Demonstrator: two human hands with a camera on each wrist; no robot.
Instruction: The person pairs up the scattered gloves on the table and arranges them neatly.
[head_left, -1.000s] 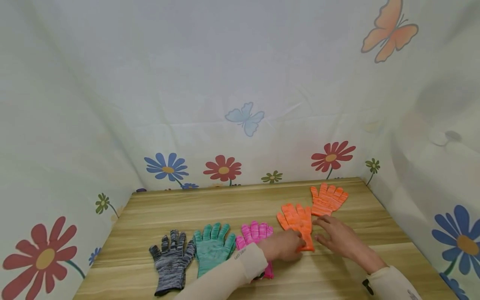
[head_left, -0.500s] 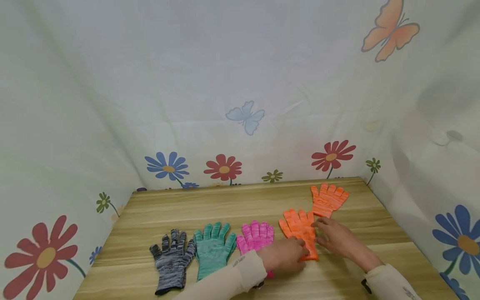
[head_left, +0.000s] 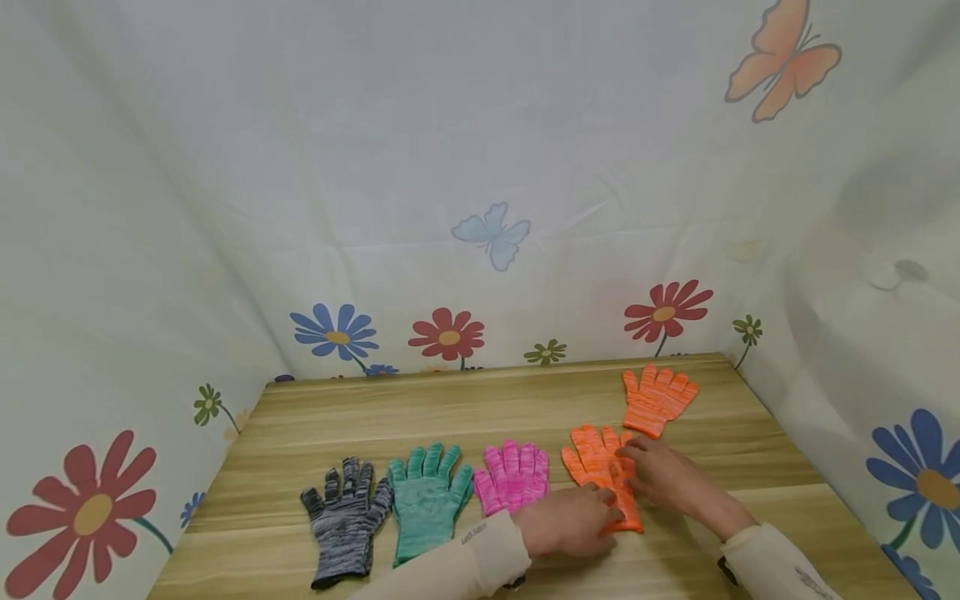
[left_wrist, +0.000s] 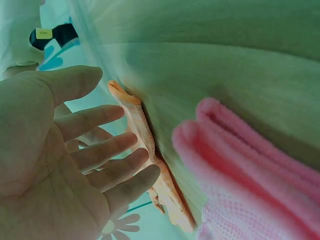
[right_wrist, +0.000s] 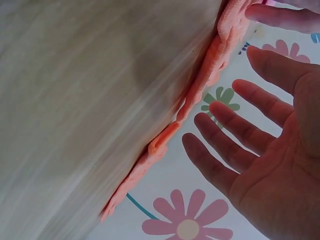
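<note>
An orange knitted glove (head_left: pixel 597 457) lies flat on the wooden table, fingers pointing away. My left hand (head_left: pixel 570 522) is over the left side of its cuff; in the left wrist view its fingers (left_wrist: pixel 117 142) are extended and loose beside the glove. Over the glove's right edge is my right hand (head_left: pixel 663 475). The right wrist view shows its fingers (right_wrist: pixel 240 125) spread and slightly bent, pinching nothing. Whether either hand touches the fabric, I cannot tell. A second orange glove (head_left: pixel 657 402) lies behind and to the right. Beside my left forearm lies a pink glove (head_left: pixel 513 479), its cuff hidden by the arm.
To the left lie a green glove (head_left: pixel 427 500) and a black-and-grey glove (head_left: pixel 342 525), in a row with the pink one. The wooden table (head_left: pixel 420 408) meets a pale flowered curtain (head_left: pixel 405 275) at the back and sides.
The nearer orange glove has slid toward me and slightly right, away from the farther orange one. My left hand has moved the same way; my right hand has shifted slightly left over the glove.
</note>
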